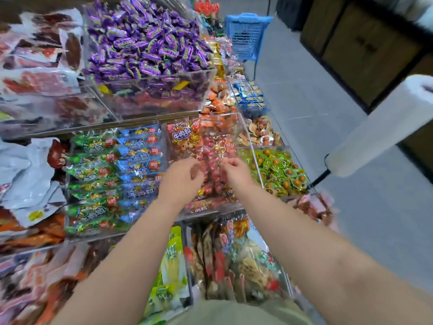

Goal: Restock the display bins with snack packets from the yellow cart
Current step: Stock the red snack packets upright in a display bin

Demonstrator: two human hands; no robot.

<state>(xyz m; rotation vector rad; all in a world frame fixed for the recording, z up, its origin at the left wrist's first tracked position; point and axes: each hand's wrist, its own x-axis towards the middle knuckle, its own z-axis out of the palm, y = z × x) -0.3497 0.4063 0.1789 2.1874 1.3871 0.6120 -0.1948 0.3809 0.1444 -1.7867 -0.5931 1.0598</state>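
Here, red packets marked 牛肉粒 fill a clear bin; left hand and right hand curl fingers onto them, grip unclear. Grey floor runs alongside.

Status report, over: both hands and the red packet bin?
Left hand curled into red packets, grip unclear. Right hand pinches one. Clear bin partly filled. Nothing in the way.
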